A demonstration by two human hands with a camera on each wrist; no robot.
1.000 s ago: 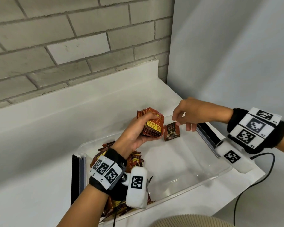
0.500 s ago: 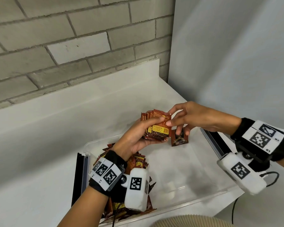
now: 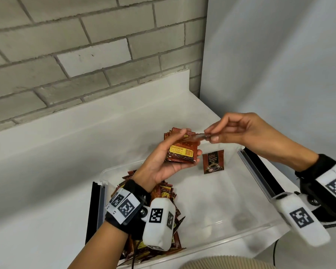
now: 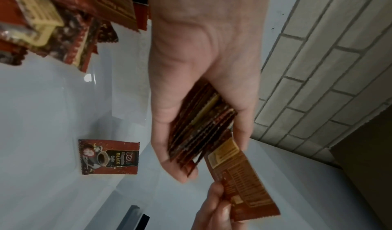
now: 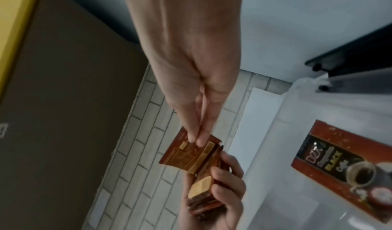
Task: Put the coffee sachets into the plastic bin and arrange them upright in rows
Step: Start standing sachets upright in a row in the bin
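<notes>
In the plastic bin [image 3: 250, 232], the near-left heap of loose sachets [image 3: 164, 195] is lying half hidden under the left wrist. Above the bin's middle, the left hand [image 3: 163, 164] is gripping a stack of sachets [image 3: 182, 152]. One lone sachet [image 3: 213, 161] is standing against the bin's far wall. Over that wall, the right hand [image 3: 239, 131] is pinching a blurred single sachet [image 4: 241, 181].

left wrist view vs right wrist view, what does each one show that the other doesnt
Only the left wrist view shows the loose heap of sachets at one end of the bin.

Only the right wrist view shows a brown panel with a yellow edge and the bin's black handle.

Both show the left hand gripping the stack of sachets, the right hand's fingers pinching a single sachet at the stack, the lone upright sachet in the clear bin, and the brick wall.
</notes>
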